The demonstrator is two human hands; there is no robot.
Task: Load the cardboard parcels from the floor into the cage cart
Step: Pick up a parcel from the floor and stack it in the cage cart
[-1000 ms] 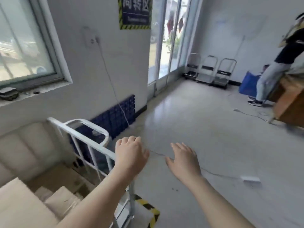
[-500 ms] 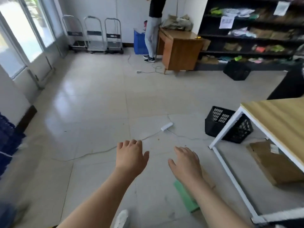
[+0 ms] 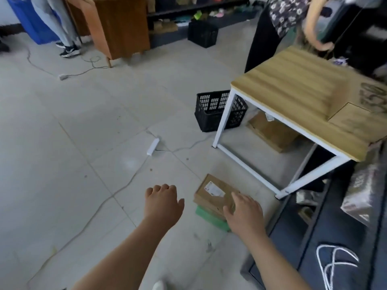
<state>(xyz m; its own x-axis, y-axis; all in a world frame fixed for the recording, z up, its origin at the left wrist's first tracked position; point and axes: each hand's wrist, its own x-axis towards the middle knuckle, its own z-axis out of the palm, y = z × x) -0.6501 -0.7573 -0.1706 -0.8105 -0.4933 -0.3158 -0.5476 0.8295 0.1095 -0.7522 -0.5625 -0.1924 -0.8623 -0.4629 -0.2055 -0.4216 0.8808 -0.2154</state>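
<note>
A cardboard parcel (image 3: 213, 194) lay on the floor atop a flat green packet (image 3: 206, 216), near the table's (image 3: 293, 82) corner leg, seemingly waiting to be loaded. The right hand (image 3: 244, 214) reached over its near end with fingers straight and spread, gripping nothing; whether it touched was unclear. The left hand (image 3: 163, 203) hovered beside the parcel, loosely curled and empty, probably for the other side. No cage cart showed.

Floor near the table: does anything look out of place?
A white power strip lies loose mid-floor, its cable trailing across the tiles. A cardboard parcel sits offset on a green packet near the table leg.
</note>
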